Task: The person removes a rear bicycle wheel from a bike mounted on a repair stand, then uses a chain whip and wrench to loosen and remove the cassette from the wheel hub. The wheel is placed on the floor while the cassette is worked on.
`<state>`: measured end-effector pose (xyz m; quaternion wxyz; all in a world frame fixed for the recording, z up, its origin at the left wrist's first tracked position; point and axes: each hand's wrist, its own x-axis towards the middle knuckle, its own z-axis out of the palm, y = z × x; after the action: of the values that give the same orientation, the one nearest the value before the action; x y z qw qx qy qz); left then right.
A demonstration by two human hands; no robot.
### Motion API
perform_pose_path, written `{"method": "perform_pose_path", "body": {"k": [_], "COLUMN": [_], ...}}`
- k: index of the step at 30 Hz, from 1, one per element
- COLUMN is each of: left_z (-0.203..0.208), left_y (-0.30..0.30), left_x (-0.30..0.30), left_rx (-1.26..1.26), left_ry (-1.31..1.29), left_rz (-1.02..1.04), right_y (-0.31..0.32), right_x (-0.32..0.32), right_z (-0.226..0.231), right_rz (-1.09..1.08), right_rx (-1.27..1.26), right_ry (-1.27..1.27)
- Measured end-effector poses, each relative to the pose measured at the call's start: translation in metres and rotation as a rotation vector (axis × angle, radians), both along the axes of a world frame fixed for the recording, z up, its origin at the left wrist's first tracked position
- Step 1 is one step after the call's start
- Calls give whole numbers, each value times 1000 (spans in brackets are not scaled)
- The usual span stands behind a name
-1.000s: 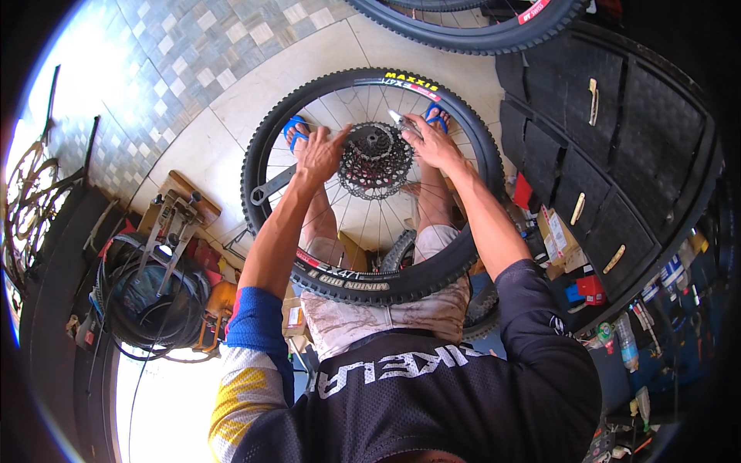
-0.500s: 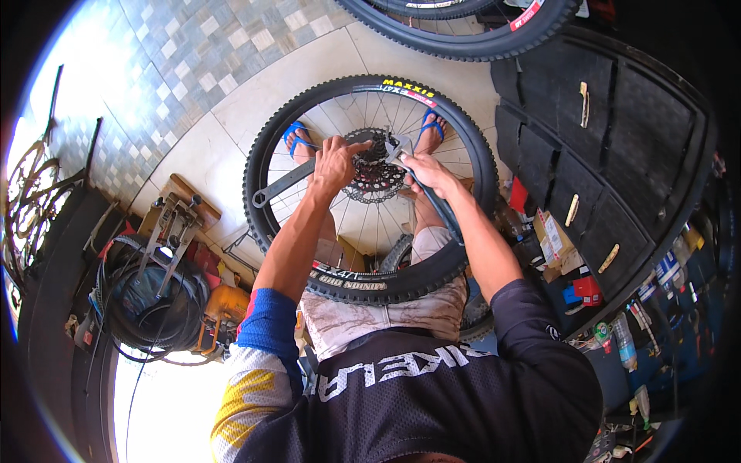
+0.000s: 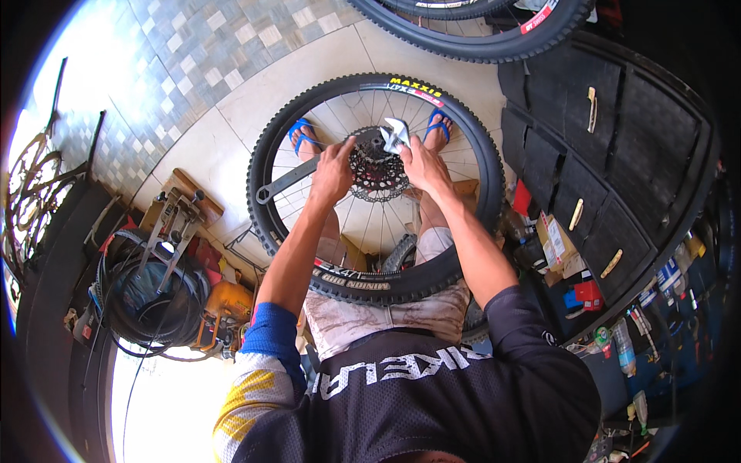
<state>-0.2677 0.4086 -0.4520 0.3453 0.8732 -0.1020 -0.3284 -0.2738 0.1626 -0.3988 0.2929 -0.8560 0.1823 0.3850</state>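
A bicycle wheel (image 3: 261, 147) with a knobbly black tyre stands between my legs, tipped so its toothed cassette (image 3: 378, 171) faces up. My left hand (image 3: 333, 174) grips a chain whip (image 3: 289, 179), a flat dark bar with a ring end sticking out over the left rim. Its far end at the cassette is hidden, and my index finger reaches toward the sprockets. In my right hand (image 3: 423, 165) is a silver adjustable wrench (image 3: 396, 134). The wrench's jaws are just right of the hub centre (image 3: 377, 143); whether they touch it I cannot tell. My hand and forearm hide its handle.
Another wheel (image 3: 463, 48) lies beyond, at the top. Black drawers (image 3: 567, 147) with light handles stand on the right, beside cardboard boxes (image 3: 556, 243) and a tool-strewn blue surface (image 3: 656, 339). Coiled tyres (image 3: 147, 309) and a metal stand (image 3: 174, 220) are on the left.
My right hand has turned the wrench, and its jaws are now higher and apart from where they overlapped the hub. The wrench handle, seen before along the forearm, is now hidden.
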Motion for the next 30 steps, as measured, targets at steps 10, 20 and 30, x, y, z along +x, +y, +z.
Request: {"method": "perform_pose_path", "body": {"k": [10, 20, 30], "left_z": [27, 25, 30], "left_y": [60, 84, 88], "left_x": [-5, 3, 12], "left_rx": [112, 213, 252], "left_ry": [-49, 9, -13], "left_rz": [148, 141, 102], "right_y": [16, 18, 3], "right_x": [36, 34, 28], "right_z": [-21, -30, -25], "right_rz": [185, 294, 72], "right_rx": [88, 66, 78], "right_ry": [-78, -65, 46]}}
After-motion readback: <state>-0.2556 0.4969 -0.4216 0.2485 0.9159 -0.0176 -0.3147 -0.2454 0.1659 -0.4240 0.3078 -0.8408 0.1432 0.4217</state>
